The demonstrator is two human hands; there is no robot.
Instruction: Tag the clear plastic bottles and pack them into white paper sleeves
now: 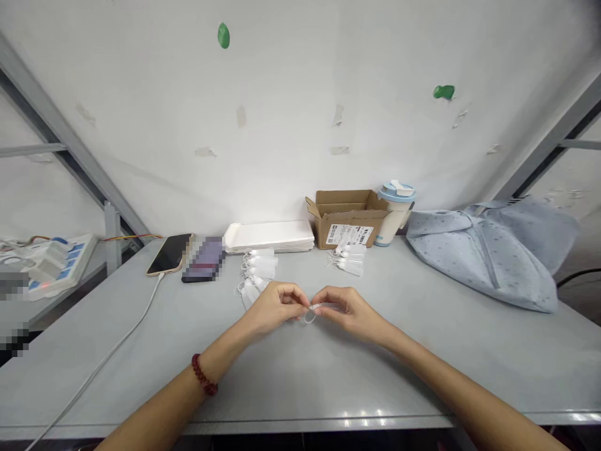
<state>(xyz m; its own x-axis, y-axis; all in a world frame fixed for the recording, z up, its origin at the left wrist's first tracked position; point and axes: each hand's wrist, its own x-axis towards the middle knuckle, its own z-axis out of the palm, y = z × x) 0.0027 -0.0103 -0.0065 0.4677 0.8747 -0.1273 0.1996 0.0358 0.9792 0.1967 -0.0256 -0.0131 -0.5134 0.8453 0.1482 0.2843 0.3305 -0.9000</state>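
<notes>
My left hand (275, 308) and my right hand (351, 312) meet over the middle of the table, fingertips almost touching. Both pinch a small white string tag (310, 317); its thin loop hangs below the fingertips, and most of the rest is hidden by my right fingers. Beyond my left hand lies a group of several white tags (261, 268) with string loops, the nearest partly behind that hand. Farther back on the right, in front of the box, is a smaller group of white tags (350, 265).
A stack of white flat packs (272, 237), an open cardboard box (350, 219) and a blue-lidded cup (394, 216) line the wall. Blue fabric (488, 257) lies right. At left are a charging phone (169, 255), a purple item (204, 260), a cable (124, 341) and a power strip (61, 266).
</notes>
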